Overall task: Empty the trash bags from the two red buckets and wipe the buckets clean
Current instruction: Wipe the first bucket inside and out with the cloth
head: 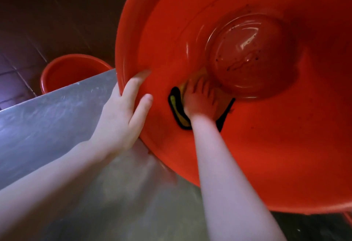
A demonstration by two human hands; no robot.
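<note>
Mid-wipe: the left hand [122,111] is gripping the tilted bucket [266,155] by its rim; the right hand [200,100], fingers flat, is pressing the cloth [176,107]. Next, probably sweeping the speckled base [251,55] just beyond those fingers.

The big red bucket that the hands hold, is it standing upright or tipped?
Tipped: the big red bucket turns its mouth toward the camera, its round bottom shows inside, and the left hand holds its rim.

Worn on the head, wide-angle, aimed forward and down; set very close above the tilted red bucket [266,135], looking straight into its mouth to the bottom.
</note>
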